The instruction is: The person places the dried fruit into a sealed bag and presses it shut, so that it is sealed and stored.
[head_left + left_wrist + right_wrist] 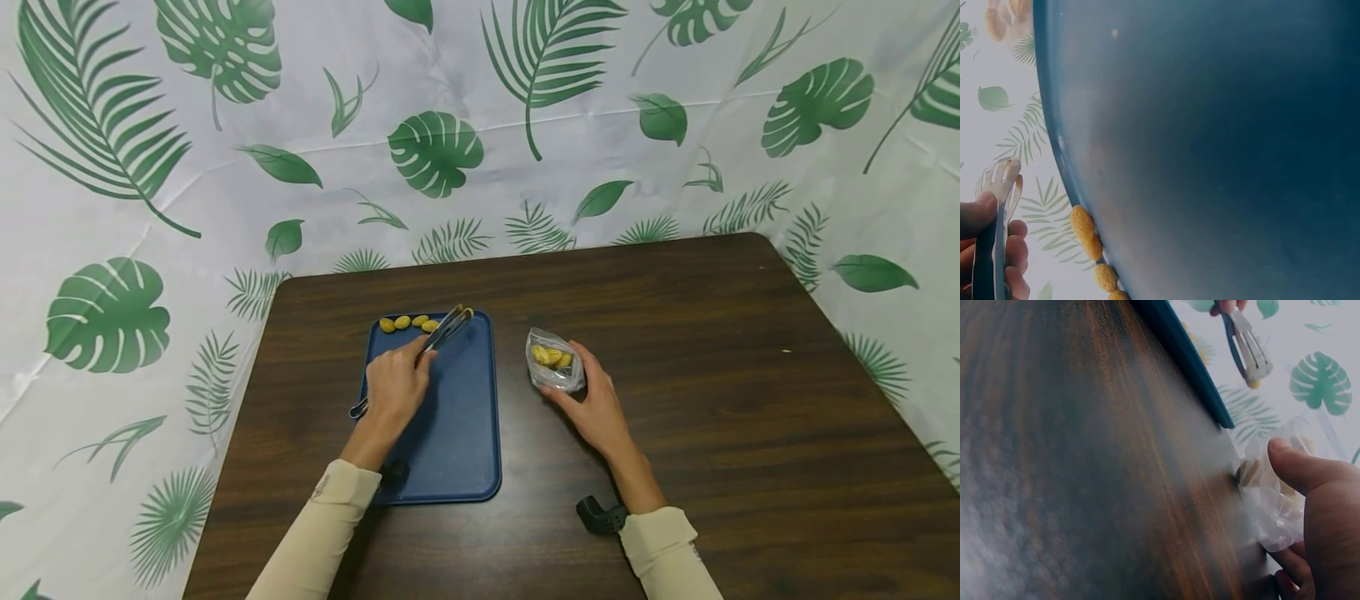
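Note:
My left hand (395, 383) grips metal tongs (450, 324) with slotted ends above the far edge of a blue tray (457, 417). At the tongs' tips sits a small yellow oval piece (1254, 384), also visible in the right wrist view. Several similar yellow-brown oval pieces (402, 322) lie in a row along the tray's far rim. To the right of the tray, my right hand (600, 412) holds a clear plastic bag (572, 382), thumb on one side and fingers on the other. More yellow pieces (550, 357) show through its opening.
A dark wood-grain table (712, 358) carries the tray and bag. Behind it and along its sides hangs a white cloth (315, 208) printed with green leaves. Beside the right sleeve is a black wrist device (600, 515). A tiny pale scrap (786, 351) lies on the table's right part.

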`<state>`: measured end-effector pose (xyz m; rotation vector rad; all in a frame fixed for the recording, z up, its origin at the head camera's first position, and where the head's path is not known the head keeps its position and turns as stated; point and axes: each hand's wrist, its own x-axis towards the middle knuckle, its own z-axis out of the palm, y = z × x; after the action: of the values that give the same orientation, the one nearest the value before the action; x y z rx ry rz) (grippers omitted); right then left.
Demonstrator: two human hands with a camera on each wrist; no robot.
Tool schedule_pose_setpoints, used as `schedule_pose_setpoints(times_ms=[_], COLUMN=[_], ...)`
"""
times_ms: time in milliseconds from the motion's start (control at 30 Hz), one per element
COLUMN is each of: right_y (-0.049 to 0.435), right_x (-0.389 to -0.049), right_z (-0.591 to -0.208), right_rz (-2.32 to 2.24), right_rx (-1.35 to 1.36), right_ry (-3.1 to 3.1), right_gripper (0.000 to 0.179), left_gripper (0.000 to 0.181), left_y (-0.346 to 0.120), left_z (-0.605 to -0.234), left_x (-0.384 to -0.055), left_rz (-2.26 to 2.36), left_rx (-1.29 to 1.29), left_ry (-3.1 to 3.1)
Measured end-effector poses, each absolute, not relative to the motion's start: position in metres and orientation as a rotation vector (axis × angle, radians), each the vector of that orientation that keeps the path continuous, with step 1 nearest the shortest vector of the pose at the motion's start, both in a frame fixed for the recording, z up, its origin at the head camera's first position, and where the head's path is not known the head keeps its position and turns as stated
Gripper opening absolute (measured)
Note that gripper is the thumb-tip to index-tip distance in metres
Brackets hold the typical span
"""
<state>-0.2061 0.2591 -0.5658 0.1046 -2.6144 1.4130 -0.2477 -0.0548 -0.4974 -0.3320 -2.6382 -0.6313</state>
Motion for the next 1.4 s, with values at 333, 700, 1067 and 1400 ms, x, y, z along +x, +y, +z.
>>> schedule_pose_setpoints(times_ms=[333,700,1067,1400], right_y=[0.26,0.258,0.26,0.26], right_x=[-0.205,-0.205,-0.205,-0.206], right_z=[-0.565,-0.565,-0.567,-0.567], right_rz=[1.405,1.409,1.418,1.415], right_rx=[0.084,0.094,0.084,0.096], right_ry=[-2.625,-2.62,-2.613,-2.604], right_gripper=[0.085,0.086,0.085,0.084], left_gripper=[0.018,0.024,0.026,0.029], left_y=[-0.053,-0.054,-0.052,-0.052], left_z=[-0.489,-0.483,-0.477,-0.471], left_x=[-0.242,-0.235,-0.229,-0.226], left_rz=[-0.624,-0.626,-0.645,-0.641], left_rx=[-0.346,-0.351,-0.365,-0.354], left_ry=[-2.6,-2.572,-2.548,-2.541])
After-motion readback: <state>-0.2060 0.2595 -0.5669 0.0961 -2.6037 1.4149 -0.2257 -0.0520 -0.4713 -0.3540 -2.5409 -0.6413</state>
